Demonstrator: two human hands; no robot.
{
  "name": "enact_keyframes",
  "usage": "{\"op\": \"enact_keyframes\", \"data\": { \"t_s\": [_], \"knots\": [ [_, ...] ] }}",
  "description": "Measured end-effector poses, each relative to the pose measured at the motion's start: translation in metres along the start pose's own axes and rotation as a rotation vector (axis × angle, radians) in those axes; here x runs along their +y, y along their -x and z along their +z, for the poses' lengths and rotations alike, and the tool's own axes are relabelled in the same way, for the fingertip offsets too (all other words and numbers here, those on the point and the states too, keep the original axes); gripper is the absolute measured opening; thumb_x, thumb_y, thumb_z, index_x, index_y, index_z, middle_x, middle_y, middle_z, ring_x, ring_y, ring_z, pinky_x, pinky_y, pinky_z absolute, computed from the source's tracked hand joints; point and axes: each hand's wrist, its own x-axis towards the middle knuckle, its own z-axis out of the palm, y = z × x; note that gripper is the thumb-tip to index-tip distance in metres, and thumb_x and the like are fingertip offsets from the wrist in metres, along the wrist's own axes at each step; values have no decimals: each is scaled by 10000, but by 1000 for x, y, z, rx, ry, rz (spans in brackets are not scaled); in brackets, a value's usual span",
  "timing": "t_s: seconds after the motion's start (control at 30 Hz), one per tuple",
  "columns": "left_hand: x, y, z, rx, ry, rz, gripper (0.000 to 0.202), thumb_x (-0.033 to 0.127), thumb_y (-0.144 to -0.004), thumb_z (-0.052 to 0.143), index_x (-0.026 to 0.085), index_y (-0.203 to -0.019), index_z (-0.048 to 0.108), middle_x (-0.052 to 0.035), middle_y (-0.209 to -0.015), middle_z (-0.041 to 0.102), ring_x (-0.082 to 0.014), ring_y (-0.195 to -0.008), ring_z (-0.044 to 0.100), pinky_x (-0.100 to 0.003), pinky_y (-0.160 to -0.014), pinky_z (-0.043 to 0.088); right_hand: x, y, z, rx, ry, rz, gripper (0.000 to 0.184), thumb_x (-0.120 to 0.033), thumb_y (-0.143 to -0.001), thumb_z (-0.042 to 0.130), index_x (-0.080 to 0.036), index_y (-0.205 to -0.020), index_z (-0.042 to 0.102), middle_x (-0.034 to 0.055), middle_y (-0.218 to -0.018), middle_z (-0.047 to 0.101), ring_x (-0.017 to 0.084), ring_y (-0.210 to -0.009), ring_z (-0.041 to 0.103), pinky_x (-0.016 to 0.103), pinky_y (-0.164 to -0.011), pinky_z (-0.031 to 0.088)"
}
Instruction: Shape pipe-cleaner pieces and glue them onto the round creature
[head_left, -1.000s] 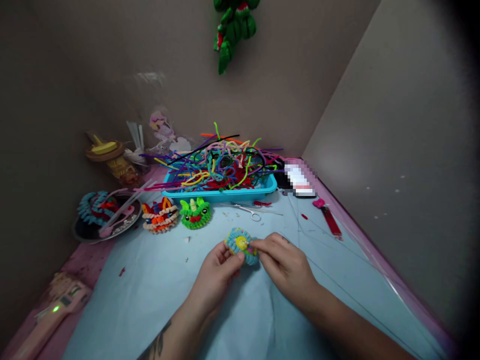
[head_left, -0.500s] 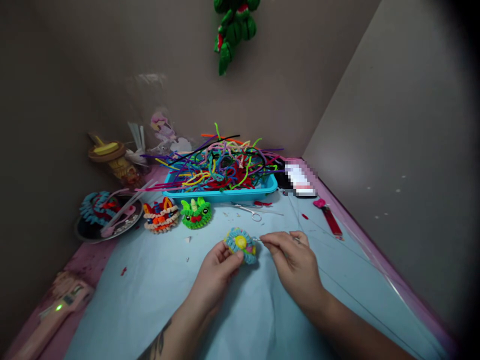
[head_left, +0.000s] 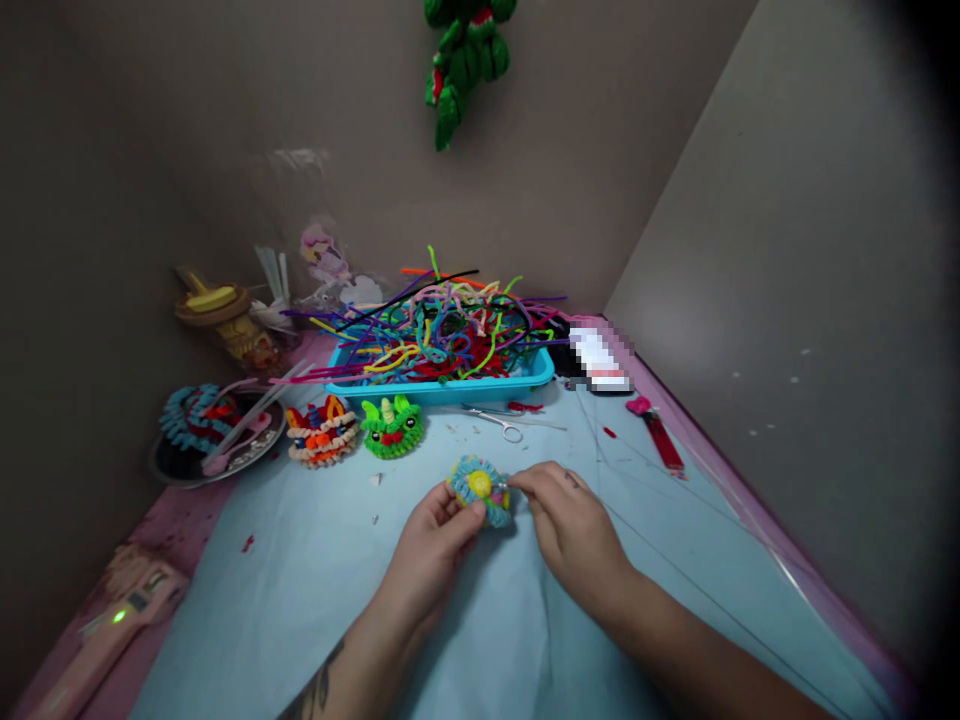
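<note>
Over the blue-covered desk [head_left: 285, 590], the left hand [head_left: 430, 545] is pinching a fuzzy blue-and-yellow piece [head_left: 478, 486], while the right hand [head_left: 576, 522] is pinching a small shiny item [head_left: 504, 485] at the piece's right edge; were the left grip slackening, the piece could be twisting away.

There is just one camera, up on the person's head, and it looks forward and down at the table [head_left: 300, 580]. The left hand [head_left: 431, 540] and right hand [head_left: 577, 530] are close, low in the middle. The tray [head_left: 450, 389] is farther off, with the wall [head_left: 570, 150] behind it.
</note>
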Motion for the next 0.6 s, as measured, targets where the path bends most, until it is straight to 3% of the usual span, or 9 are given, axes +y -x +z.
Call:
{"op": "enact_keyframes", "data": {
  "t_s": [0.37,0.47,0.6],
  "knots": [
    [-1,0,0,4,6,-15,236,254,-675,755,141,-853,649,-9,-736,608,-91,-632,478,-206,-589,349,-2,-2,-4,34,-96,31,207,-135,-900,384,-214,-933,572,17,-749,619,148,-635,573,257,-585,448],
    [-1,1,0,6,9,-14,252,253,-673,756,134,-868,649,-22,-760,618,-103,-663,497,-215,-620,361,-2,-2,-4,25,-144,110,175,-182,-904,390,-209,-924,562,8,-711,614,135,-575,565,236,-534,444],
    [1,1,-1,16,9,-15,272,262,-670,758,134,-883,646,-35,-786,622,-115,-677,503,-223,-624,356,-1,-5,-4,24,-241,332,104,-243,-873,457,-205,-911,546,-42,-572,502,115,-471,481,215,-455,395]
  ]
}}
